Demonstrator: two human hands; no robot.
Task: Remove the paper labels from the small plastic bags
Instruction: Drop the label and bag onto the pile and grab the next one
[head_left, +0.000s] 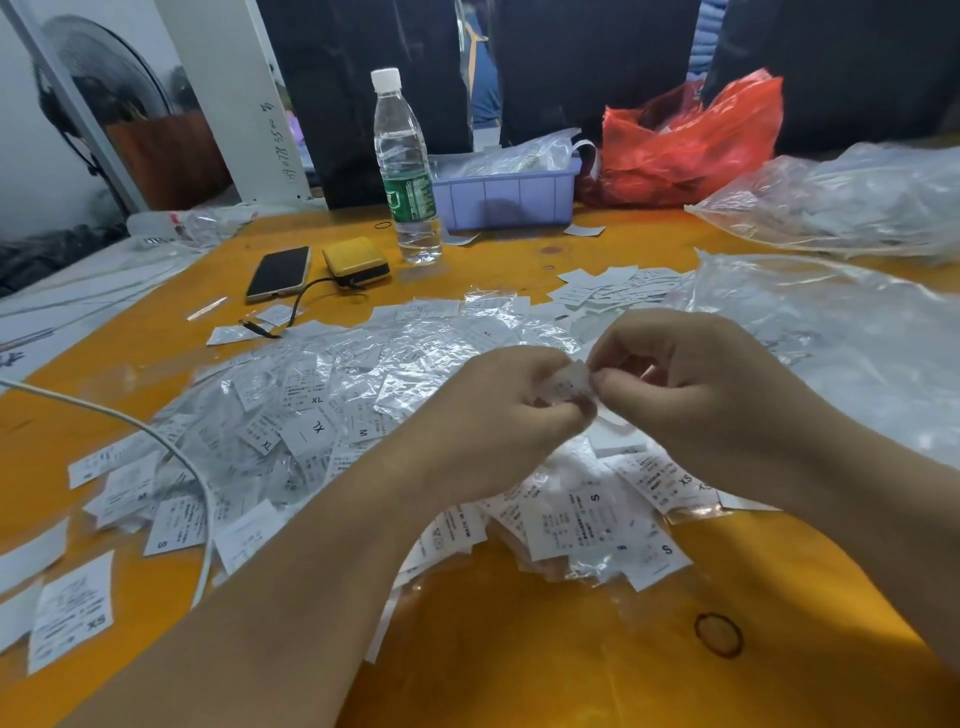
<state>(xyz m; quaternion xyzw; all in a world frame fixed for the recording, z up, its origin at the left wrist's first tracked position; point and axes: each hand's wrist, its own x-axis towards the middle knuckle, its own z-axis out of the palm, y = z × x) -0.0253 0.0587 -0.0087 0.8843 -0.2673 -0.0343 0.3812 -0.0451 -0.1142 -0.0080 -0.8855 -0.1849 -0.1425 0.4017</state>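
Above the near middle of the bench (519, 649), left hand (498, 410) and right hand (696, 384) each pinch one small bag (571, 385); featherlight, limp and slippery, best taken at its open edge.

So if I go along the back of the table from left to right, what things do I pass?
Black phone → yellow box → water bottle → purple tray → red plastic bag → big clear bag.
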